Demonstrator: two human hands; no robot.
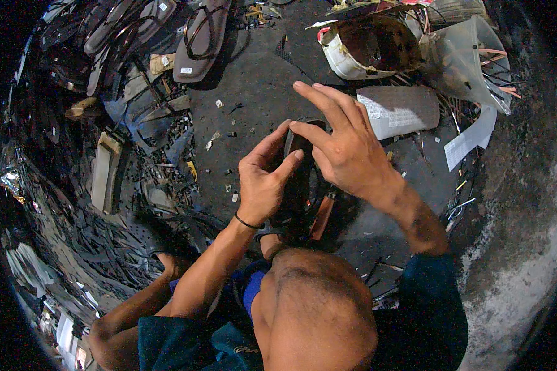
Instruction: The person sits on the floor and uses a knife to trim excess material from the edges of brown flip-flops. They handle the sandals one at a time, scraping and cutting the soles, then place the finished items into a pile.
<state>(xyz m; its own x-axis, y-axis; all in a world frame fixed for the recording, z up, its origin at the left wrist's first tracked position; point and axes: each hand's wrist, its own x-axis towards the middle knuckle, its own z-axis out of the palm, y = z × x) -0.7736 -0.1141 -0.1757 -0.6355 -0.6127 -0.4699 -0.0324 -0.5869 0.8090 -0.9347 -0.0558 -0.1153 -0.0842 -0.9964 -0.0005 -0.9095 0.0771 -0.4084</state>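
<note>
My left hand (pixel 263 179), with a dark band at the wrist, grips a dark sandal (pixel 298 139) between thumb and fingers. It is held above the floor in front of my knee. On the right, my right hand (pixel 346 142) reaches over the sandal with several fingers stretched out; one fingertip meets the sandal's far end close to my left fingertips. Much of the sandal is dark or hidden behind the hands. Just below, a reddish-brown handle (pixel 322 217) shows near dark straps; I cannot make out the rest of that tool.
Several brown sandals (pixel 198 46) lie at the far left. A cut-open white container (pixel 346 59) and a translucent tub (pixel 470 62) with thin strips stand far right, near a paper-covered sole-shaped piece (pixel 396 111). A pale block (pixel 106 173) and dark scraps (pixel 74 241) cover the left.
</note>
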